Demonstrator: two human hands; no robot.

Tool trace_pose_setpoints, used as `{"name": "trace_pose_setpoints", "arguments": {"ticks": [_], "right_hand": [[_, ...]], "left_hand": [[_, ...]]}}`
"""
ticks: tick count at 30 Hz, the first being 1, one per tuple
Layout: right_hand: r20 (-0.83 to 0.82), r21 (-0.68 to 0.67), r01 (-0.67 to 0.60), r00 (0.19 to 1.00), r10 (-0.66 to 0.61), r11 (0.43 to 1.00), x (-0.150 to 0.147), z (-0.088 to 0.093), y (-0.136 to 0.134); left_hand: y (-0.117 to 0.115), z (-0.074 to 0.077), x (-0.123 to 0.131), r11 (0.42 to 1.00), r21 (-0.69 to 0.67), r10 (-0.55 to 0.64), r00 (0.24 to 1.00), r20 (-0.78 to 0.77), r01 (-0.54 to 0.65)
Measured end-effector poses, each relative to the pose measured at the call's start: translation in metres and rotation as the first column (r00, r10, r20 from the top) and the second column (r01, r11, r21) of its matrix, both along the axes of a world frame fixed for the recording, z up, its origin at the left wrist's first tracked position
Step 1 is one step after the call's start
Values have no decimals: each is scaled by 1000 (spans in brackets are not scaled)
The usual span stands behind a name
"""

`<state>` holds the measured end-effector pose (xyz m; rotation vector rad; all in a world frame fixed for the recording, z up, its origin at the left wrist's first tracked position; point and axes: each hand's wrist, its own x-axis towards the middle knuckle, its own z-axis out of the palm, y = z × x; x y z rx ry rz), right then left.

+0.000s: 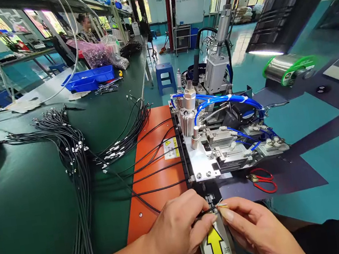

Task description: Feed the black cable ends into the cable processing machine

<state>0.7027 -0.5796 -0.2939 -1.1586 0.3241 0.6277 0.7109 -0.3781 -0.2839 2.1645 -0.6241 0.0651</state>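
My left hand (179, 230) pinches a thin black cable (155, 207) near its end, low in the view. Right beside it, my right hand (255, 228) pinches the fine stripped wires (221, 205) at that cable's tip. Both hands hover over a belt with a yellow arrow label (216, 248), just in front of the metal machine (213, 137) with blue air hoses. Several black cables lie across the orange plate (157, 175) to the left of the machine.
A large bundle of black cables (69, 158) spreads over the green bench. Red-handled scissors (263, 180) lie right of the machine. A blue tray (90, 78) and a seated person (88, 29) are at the far end. A solder spool (287, 68) sits at right.
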Motion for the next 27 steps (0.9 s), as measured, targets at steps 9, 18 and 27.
{"name": "trace_pose_setpoints", "arguments": {"ticks": [9, 18, 27], "right_hand": [[152, -12, -66, 986, 67, 998, 4, 4, -2], [407, 6, -81, 911, 72, 997, 12, -10, -1], [498, -275, -125, 830, 253, 953, 12, 4, -17]], "left_hand": [[1, 6, 0, 999, -33, -11, 999, -40, 10], [3, 11, 2, 991, -100, -93, 994, -62, 86], [1, 9, -1, 997, -71, -32, 992, -125, 23]]}}
